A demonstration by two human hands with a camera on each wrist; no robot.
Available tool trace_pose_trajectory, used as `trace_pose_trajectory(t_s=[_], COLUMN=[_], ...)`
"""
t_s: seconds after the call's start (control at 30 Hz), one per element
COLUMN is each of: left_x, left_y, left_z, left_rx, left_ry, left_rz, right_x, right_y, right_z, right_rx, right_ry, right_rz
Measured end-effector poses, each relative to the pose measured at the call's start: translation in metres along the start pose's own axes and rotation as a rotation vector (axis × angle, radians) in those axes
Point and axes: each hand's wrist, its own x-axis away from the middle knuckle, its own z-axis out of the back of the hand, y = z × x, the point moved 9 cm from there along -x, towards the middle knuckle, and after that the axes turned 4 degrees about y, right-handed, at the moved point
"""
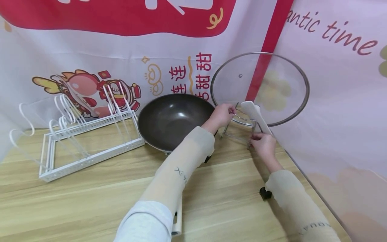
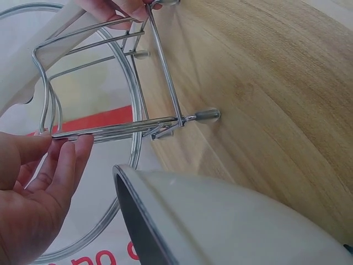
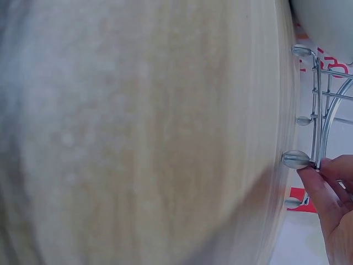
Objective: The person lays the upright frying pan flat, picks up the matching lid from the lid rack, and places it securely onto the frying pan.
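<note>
My left hand (image 1: 222, 116) pinches the upper wires of a silver wire rack (image 2: 165, 67) between thumb and fingers. Low on its right side, my right hand (image 1: 264, 144) grips the rack near a foot. In the right wrist view the clear-capped feet (image 3: 297, 159) are close to the wooden tabletop. A large glass lid (image 1: 281, 84) with a metal rim stands upright behind the rack wires, leaning near the wall cloth. A long white piece (image 1: 257, 114) slants up beside the lid at the rack; its kind is not clear.
A dark-lined wok (image 1: 172, 117) with a pale outside stands left of the rack. Its light handle (image 1: 179, 216) points to the front, partly under my left forearm. A white rack (image 1: 99, 156) with upright loops is at the left. Printed cloth (image 1: 121, 50) hangs behind.
</note>
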Motion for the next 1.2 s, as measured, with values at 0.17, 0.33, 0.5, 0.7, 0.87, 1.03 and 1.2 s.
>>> trace_pose_trajectory(t_s=[0.17, 0.33, 0.5, 0.7, 0.87, 1.03, 1.2], left_x=[0.002, 0.004, 0.005, 0.008, 0.007, 0.008, 0.008], left_y=[-0.001, -0.001, -0.002, -0.002, 0.001, 0.0, -0.001], left_z=[0.0, 0.0, 0.0, 0.001, 0.003, 0.003, 0.001], left_rx=[0.0, -0.005, -0.003, 0.011, -0.002, 0.008, 0.019], left_ry=[-0.002, -0.003, -0.008, -0.012, -0.004, -0.003, -0.011], left_rz=[0.005, 0.001, 0.005, 0.008, -0.001, 0.005, 0.013], right_x=[0.0, 0.003, 0.004, 0.005, 0.004, 0.006, 0.008], right_y=[-0.001, -0.003, -0.003, -0.006, -0.011, -0.015, -0.017], right_z=[0.001, 0.002, 0.002, 0.003, 0.005, 0.005, 0.007], right_rx=[0.008, 0.016, 0.015, 0.021, 0.038, 0.052, 0.108], right_ry=[-0.012, -0.015, -0.018, -0.018, -0.023, -0.043, -0.071], right_rz=[0.014, 0.037, 0.045, 0.094, 0.136, 0.169, 0.199])
